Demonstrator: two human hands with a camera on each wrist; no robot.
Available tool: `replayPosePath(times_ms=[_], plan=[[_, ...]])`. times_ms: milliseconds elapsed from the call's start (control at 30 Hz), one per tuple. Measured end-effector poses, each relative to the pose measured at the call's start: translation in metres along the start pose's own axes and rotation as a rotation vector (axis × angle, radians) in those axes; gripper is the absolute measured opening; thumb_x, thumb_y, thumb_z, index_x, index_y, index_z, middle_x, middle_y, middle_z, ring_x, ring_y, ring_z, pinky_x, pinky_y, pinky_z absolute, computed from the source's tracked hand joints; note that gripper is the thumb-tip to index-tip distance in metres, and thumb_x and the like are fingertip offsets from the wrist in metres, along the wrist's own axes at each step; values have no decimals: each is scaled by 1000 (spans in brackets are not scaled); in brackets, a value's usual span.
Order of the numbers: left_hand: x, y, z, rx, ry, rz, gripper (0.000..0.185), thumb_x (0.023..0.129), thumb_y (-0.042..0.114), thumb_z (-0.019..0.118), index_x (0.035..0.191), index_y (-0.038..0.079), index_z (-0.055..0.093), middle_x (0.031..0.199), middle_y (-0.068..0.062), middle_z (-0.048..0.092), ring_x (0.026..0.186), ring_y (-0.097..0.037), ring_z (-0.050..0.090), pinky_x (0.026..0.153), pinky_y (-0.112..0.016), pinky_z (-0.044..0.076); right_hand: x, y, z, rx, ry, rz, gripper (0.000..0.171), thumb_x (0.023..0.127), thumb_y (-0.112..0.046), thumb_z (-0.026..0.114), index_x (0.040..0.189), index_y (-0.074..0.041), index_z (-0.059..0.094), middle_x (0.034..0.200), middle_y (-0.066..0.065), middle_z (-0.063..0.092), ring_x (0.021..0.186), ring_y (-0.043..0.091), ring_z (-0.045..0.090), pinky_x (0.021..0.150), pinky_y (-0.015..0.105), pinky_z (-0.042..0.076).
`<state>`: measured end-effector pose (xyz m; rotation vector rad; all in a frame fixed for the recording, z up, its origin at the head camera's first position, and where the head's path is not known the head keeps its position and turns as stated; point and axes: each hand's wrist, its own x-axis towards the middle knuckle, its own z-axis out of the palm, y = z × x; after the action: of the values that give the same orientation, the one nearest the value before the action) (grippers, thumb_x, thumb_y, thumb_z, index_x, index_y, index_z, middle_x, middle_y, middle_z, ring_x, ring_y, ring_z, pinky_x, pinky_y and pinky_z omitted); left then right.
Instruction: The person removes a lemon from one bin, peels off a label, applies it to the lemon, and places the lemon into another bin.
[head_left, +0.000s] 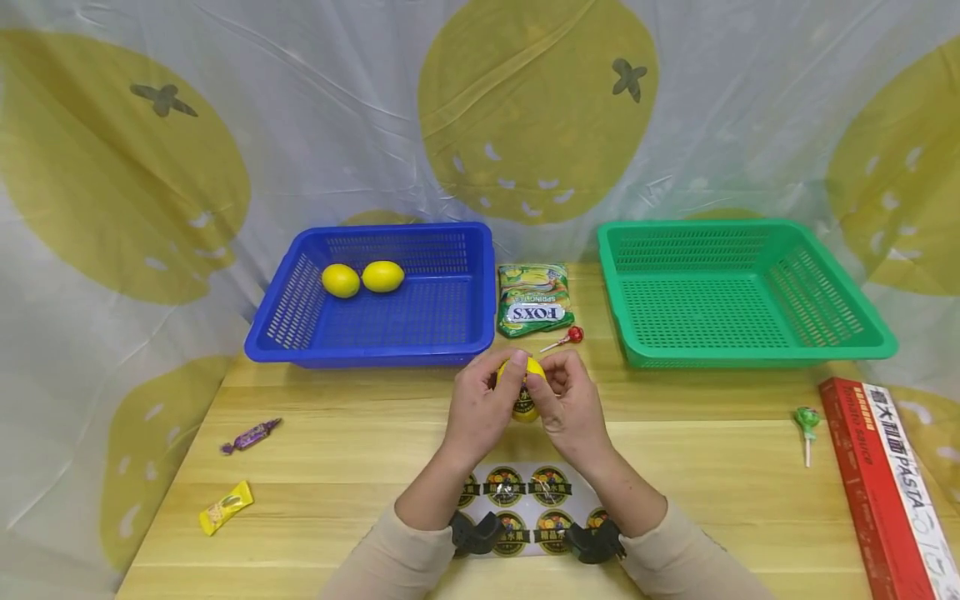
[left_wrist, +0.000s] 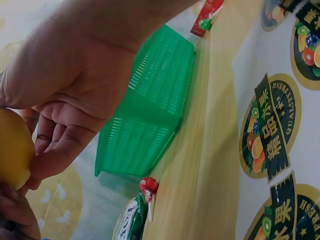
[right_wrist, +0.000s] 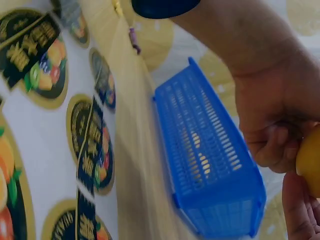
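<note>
Both hands meet over the middle of the wooden table (head_left: 345, 450) and hold one yellow lemon (head_left: 527, 392) between them. My left hand (head_left: 501, 382) curls round its left side, my right hand (head_left: 557, 385) grips its right side with fingers on top. A dark round label shows on the lemon's front. In the left wrist view the lemon (left_wrist: 11, 150) lies at the left edge against the right hand's fingers (left_wrist: 55, 150). In the right wrist view the lemon (right_wrist: 311, 162) is at the right edge. A sheet of round fruit stickers (head_left: 525, 487) lies under my wrists.
A blue basket (head_left: 450, 333) at the back left holds two lemons (head_left: 341, 280). An empty green basket (head_left: 750, 354) stands back right. Between them lie a FOX'S sweets bag (head_left: 531, 298) and a red lollipop (head_left: 573, 335). A green lollipop (head_left: 807, 421), a pasta box (head_left: 885, 492), and purple (head_left: 251, 435) and yellow (head_left: 225, 507) sweets lie around.
</note>
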<state>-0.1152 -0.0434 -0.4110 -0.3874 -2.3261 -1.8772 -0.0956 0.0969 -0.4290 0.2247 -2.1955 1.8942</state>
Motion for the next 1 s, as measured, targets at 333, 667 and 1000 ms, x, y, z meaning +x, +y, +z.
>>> replayPosePath(times_ms=[333,667,1000], plan=[[0,-4,-1,67,161,68,43,107,32,53,83,10,81,81,-5,78,71,-11,70,59,-24,54,8,4,-16,64,-158,40,57,101,-54,58,108,3,54,86,10,69,73,6,65,63,22,54],[8,0,-22,-168,-426,-60,56,94,14,74,146,14,54,144,-13,54,84,-20,70,69,-30,61,26,-1,-51,18,-214,57,51,105,-46,53,100,5,58,84,-5,69,76,7,63,67,22,55],[3,-1,-4,-353,-285,-153,64,86,1,80,134,9,39,115,-23,64,76,-11,73,69,-22,55,21,-4,-38,-213,-163,135,57,103,-57,47,127,-7,61,91,17,64,69,16,56,59,26,49]])
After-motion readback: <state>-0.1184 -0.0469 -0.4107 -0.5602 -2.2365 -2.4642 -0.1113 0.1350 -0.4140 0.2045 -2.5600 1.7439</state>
